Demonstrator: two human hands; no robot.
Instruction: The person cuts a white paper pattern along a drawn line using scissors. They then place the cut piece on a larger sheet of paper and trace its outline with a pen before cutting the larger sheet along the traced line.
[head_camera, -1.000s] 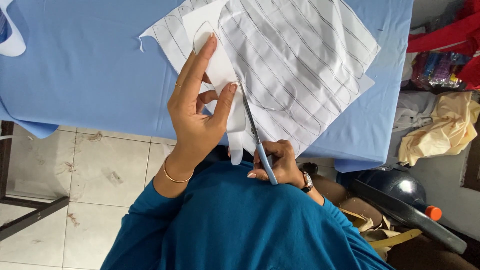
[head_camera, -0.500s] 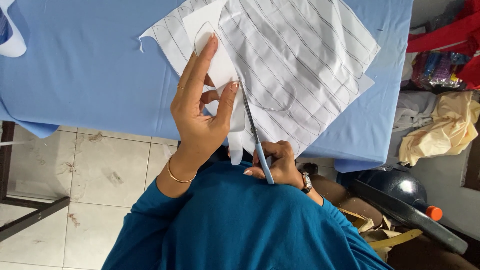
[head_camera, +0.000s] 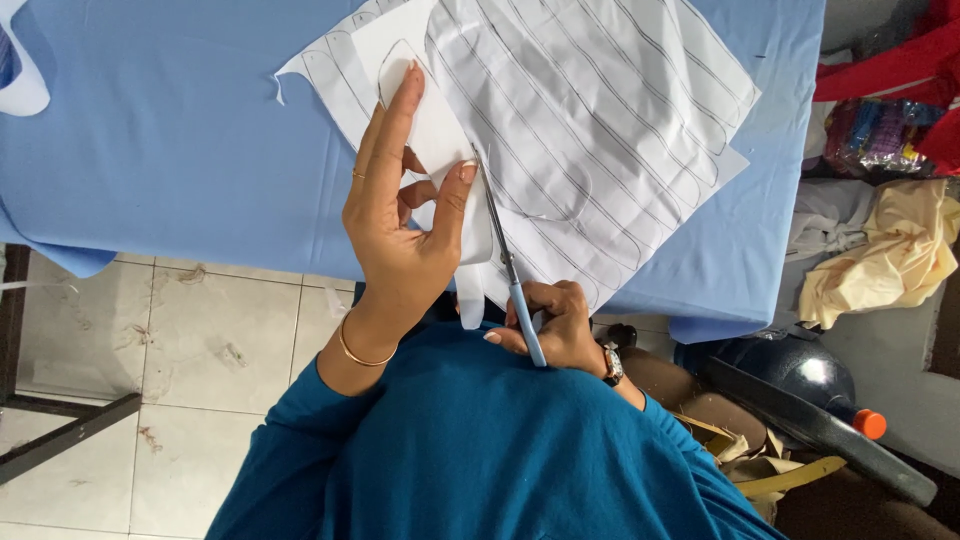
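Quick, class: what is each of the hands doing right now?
Left hand: fingers spread, pressing the white paper piece flat on the lined fabric.
Right hand: closed on the blue-handled scissors.

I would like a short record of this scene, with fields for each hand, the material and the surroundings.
left hand: presses flat on white fabric piece
right hand: holds scissors by blue handle
scissors: blades at the fabric edge beside the left thumb
material: white sheet with drawn outlines
surface: blue cloth
surroundings: tiled floor, yellow cloth
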